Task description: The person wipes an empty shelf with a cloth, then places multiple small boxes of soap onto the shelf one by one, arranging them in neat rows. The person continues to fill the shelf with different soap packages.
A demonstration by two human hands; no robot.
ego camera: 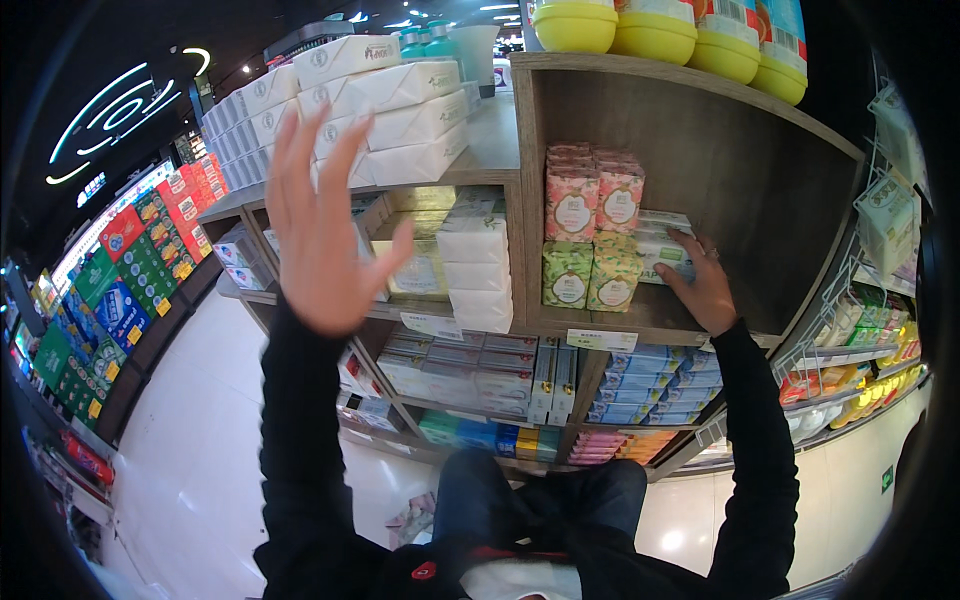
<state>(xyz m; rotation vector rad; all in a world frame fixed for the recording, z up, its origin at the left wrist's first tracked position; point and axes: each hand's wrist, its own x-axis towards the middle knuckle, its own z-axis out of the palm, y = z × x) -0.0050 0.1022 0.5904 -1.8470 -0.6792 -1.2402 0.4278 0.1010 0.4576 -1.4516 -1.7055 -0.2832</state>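
My left hand (322, 232) is raised and blurred, fingers apart, holding nothing. From this view it overlaps the stacked white paper-wrapped soap packs (416, 116) on the shelf top. Inside the right-hand cubby, my right hand (701, 281) grips a white soap pack (660, 259), fingers over its upper part and thumb against its front. My palm side and part of that pack are hidden. Directly left of it stand pink floral soap boxes (574, 202), stacked above a green box (566, 274) and a yellow floral box (615, 277).
The wooden shelf unit (517, 150) has a divider between the cubbies. Yellow-based bottles (574, 26) stand above. White packs (476, 262) protrude slightly in the middle cubby. Blue boxes (649, 386) fill a lower compartment. A wire rack (817, 337) stands at right; crumpled wrapping (412, 521) lies on the floor.
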